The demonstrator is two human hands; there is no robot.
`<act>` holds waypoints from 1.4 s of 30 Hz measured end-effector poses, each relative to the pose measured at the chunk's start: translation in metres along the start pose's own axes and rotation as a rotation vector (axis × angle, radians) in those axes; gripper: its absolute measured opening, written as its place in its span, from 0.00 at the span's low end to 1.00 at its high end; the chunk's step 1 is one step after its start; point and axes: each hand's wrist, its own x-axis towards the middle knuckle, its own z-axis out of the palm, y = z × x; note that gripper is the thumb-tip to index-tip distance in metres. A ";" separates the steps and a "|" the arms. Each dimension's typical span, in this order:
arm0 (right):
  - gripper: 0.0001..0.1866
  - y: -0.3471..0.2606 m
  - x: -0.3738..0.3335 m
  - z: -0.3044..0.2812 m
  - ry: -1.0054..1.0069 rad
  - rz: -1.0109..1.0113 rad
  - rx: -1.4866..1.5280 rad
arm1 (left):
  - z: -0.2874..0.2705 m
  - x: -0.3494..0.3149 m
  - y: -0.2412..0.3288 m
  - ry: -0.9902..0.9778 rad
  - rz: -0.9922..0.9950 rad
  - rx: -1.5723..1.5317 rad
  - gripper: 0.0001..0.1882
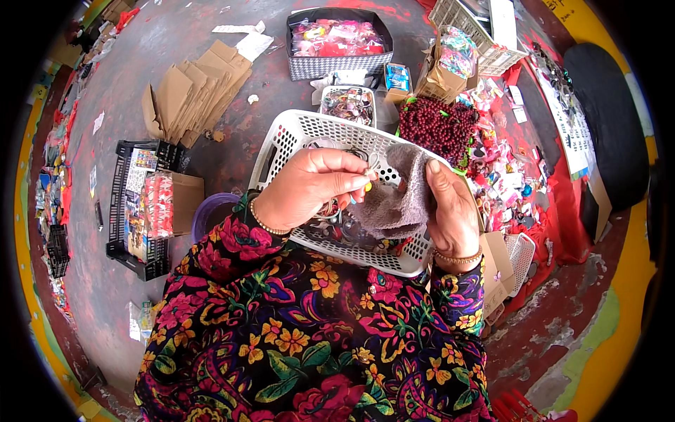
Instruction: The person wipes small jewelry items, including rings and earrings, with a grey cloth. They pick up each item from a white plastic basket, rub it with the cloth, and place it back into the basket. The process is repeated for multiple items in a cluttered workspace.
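Note:
Over a white perforated plastic basket (404, 263), both my hands are raised at chest height. The thumb and fingers of my left hand (309, 186) pinch a small trinket (373, 161) with a pale ring-like loop; a yellow bit shows below the fingertips. My right hand (455, 214) grips a grey-brown terry cloth (394, 204) by its right side, thumb on top. The cloth hangs in folds close to the left fingertips. Inside the basket lie several small tangled accessories, partly hidden by the hands and cloth.
Beyond the basket stand a smaller white basket (371, 90), a patterned bin (337, 68) of pink packets and dark red bead strands (437, 133). Left are flattened cardboard (200, 88), a black crate (121, 243) and a purple tub (204, 211). Loose goods (503, 186) cover the right floor.

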 end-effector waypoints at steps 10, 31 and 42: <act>0.13 0.025 0.006 0.003 -0.060 -0.130 -0.229 | 0.015 0.000 -0.004 0.034 0.208 0.378 0.04; 0.09 0.035 0.009 0.019 0.318 -0.284 -0.236 | 0.019 0.006 -0.006 -0.032 0.300 0.397 0.03; 0.13 0.009 0.007 0.004 0.260 -0.341 -0.381 | 0.002 0.012 -0.004 0.075 -0.081 -0.326 0.18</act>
